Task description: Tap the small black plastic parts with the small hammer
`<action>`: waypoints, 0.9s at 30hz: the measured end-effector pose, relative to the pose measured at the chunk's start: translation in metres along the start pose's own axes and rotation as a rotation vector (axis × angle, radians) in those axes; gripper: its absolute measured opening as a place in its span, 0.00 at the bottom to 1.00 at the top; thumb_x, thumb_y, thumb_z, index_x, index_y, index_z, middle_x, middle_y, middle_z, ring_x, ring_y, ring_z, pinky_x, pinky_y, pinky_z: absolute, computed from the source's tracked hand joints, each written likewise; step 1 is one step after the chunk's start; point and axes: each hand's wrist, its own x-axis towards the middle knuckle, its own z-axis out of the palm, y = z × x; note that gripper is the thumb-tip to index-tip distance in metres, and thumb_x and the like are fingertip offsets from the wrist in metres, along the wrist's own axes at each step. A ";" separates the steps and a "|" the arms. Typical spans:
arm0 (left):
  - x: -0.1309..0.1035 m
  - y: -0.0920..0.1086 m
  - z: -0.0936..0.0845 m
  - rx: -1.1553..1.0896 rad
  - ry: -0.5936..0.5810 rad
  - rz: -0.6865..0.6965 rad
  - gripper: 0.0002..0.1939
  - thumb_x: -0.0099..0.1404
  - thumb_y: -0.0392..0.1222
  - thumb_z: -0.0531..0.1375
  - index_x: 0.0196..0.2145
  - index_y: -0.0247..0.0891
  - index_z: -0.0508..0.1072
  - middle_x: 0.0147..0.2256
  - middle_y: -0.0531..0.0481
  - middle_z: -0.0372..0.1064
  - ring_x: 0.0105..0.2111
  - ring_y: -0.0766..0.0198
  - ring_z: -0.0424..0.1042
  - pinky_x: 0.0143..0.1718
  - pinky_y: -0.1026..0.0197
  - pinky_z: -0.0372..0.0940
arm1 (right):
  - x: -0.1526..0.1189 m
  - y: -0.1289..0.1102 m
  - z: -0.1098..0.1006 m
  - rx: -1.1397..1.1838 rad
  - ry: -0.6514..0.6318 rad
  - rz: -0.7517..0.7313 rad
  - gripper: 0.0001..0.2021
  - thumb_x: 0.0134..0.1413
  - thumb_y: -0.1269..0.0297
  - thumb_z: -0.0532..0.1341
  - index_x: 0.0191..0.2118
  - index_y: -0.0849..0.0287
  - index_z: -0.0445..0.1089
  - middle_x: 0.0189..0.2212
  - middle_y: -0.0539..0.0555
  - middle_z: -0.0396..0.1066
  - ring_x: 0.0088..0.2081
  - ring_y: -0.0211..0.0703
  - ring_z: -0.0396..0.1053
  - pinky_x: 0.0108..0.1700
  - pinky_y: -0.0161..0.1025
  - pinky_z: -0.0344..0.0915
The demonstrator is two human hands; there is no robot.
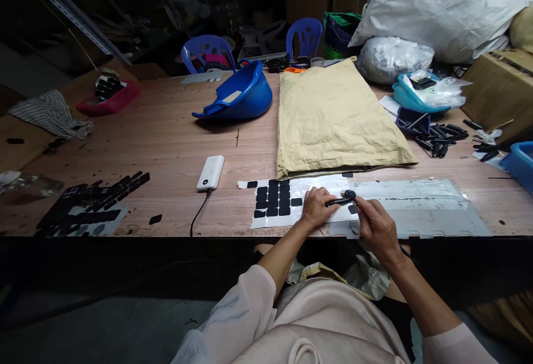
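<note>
My left hand (317,207) is closed around a slim black stick-like part (338,201), held just above the white backing sheet. The fingers of my right hand (377,225) pinch something dark at the part's right end, where a small rounded black piece (350,194) shows. Whether the two pieces are joined, I cannot tell. Left of my hands, several black rounded-square stickers (272,197) sit in rows on the white sheet (306,185). A single sticker (296,202) lies close to my left hand. Under my right hand stretches a clear plastic sheet (428,203).
A large tan sack (337,117) lies just beyond the sheet. To the left are a white power bank (210,172) with a cable and a blue basin (250,95). Several black parts (441,139) are piled at right, near a turquoise basin (410,95). Black strips (120,189) lie far left.
</note>
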 end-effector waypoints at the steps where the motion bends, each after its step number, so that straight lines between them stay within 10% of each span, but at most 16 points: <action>1: 0.000 0.000 0.000 0.000 -0.001 -0.003 0.10 0.64 0.42 0.73 0.44 0.48 0.87 0.39 0.49 0.77 0.45 0.54 0.70 0.52 0.50 0.65 | 0.001 0.000 -0.001 0.008 0.024 -0.004 0.19 0.73 0.66 0.55 0.62 0.52 0.74 0.43 0.55 0.78 0.43 0.43 0.77 0.47 0.38 0.73; 11: 0.000 -0.001 0.002 -0.013 0.015 0.000 0.09 0.63 0.42 0.72 0.43 0.48 0.87 0.39 0.49 0.77 0.45 0.53 0.71 0.52 0.48 0.65 | 0.003 0.026 -0.008 -0.083 0.021 0.094 0.18 0.73 0.61 0.53 0.59 0.52 0.76 0.42 0.57 0.77 0.44 0.46 0.76 0.45 0.41 0.71; 21: 0.000 0.000 0.002 -0.006 0.013 0.006 0.09 0.62 0.41 0.72 0.42 0.46 0.86 0.39 0.48 0.76 0.46 0.52 0.71 0.52 0.49 0.65 | 0.043 0.135 -0.044 -0.554 -0.053 0.247 0.17 0.67 0.65 0.57 0.54 0.55 0.79 0.38 0.57 0.72 0.37 0.46 0.64 0.36 0.41 0.55; 27: 0.001 0.000 -0.001 0.018 -0.015 0.008 0.10 0.64 0.41 0.71 0.44 0.45 0.84 0.40 0.48 0.75 0.46 0.53 0.71 0.53 0.50 0.64 | 0.039 0.146 -0.032 -0.645 -0.032 0.259 0.17 0.66 0.64 0.57 0.54 0.57 0.79 0.38 0.60 0.71 0.37 0.47 0.59 0.37 0.43 0.50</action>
